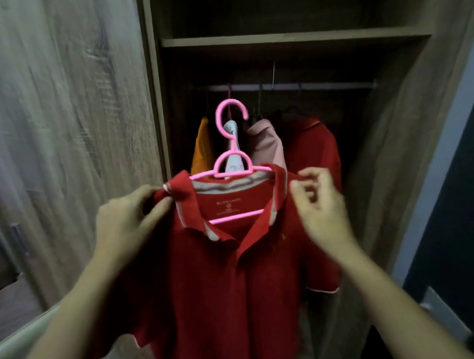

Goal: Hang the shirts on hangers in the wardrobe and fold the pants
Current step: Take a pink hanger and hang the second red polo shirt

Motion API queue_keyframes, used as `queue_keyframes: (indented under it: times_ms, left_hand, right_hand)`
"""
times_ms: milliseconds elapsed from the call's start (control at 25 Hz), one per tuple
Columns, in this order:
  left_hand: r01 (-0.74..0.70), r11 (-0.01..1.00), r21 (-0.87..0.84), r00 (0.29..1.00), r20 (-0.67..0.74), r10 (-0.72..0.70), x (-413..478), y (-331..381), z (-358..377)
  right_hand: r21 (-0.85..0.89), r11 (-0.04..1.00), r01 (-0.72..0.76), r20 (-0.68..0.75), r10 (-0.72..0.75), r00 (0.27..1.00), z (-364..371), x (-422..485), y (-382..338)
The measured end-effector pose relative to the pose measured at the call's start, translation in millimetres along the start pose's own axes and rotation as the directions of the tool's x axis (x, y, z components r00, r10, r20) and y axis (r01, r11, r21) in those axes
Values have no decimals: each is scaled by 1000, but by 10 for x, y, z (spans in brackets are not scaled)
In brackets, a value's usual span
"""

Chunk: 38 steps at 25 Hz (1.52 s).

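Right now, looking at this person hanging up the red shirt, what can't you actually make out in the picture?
Head view only:
- Label print inside the red polo shirt: too small and blurred.
- Right hand: motion-blurred, so its grip on the shirt is unclear.
- Pink hanger: its shoulders are hidden under the collar.
- Clothes on the wardrobe rail: dark, partly hidden behind the shirt.
- Shirt hem: cut off by the bottom edge.

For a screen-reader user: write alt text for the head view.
Two hands, left hand and right hand, hold a red polo shirt on a pink hanger before an open wardrobe, where other garments hang from a rail.
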<state>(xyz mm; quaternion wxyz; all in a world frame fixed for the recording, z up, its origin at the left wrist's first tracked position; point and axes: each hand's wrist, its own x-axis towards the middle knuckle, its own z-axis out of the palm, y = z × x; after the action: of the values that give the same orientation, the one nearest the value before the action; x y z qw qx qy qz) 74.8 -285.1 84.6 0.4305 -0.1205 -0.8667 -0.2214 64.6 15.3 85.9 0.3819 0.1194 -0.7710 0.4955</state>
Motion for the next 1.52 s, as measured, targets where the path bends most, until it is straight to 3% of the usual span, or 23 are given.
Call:
queue_keyframes:
  times_ms: [80,160,240,320,400,480,520,600,640,720,840,1040,1240,1320,1440,1520]
  left_hand:
    - [-53,976,210,998,-16,58,-74,391,159]
    - [-36,959,281,998,52,23,-131,739,277]
    - [-42,957,288,995,95,15,-149,1005,380]
    - [-101,942,320,989,137,59,-202,1246,460]
    - [-91,956,277,954,300,4,-213,1457,452]
    - [-23,994,104,923,383,-18,-122,1554,307]
    - [-13,1000,22,942,336,5,-26,1601,218]
    - [0,987,-161,997,71,12,234,1614,261]
    - [24,979,-201,1000,21,-20,387,1629,352]
    - [41,987,-158,997,64,-31,698,1643,717]
    - [-34,997,-66,971,233,49,1032,1839,1395]
    - [-176,984,-9,931,323,170,1583,2340,2271]
    - [-184,983,17,804,577,140,2041,2555,3023]
    - [-152,988,40,818,566,103,2034,2578,3221]
    - [-40,998,49,935,355,20,1921,2527,3315]
    - [-16,996,88,949,314,-12,1872,2426,3319]
  right_hand:
    - [252,910,-329,294,251,922,254,-43,-309]
    - [323,791,-519,430,366,825,456,-31,-409]
    - [379,719,-582,388,448,806,528,11,-408]
    - [495,569,-656,328,577,748,457,65,-392]
    - [538,470,-700,315,659,684,306,84,-346]
    - [509,521,-685,239,679,694,126,100,-254]
    - [481,571,-666,175,682,710,35,119,-198]
    - [440,633,-637,78,680,729,-160,171,-56]
    - [427,650,-628,70,669,740,-261,197,-17]
    - [388,686,-616,78,641,763,-405,259,42]
    - [318,726,-610,117,608,785,-636,332,149]
    - [133,798,-588,261,544,797,-1084,405,256]
    - [85,838,-539,388,470,792,-1453,390,275]
    - [52,847,-529,407,466,786,-1586,388,298]
    - [-17,872,-490,387,457,800,-1701,421,369]
    - [2,884,-468,365,435,823,-1668,497,440]
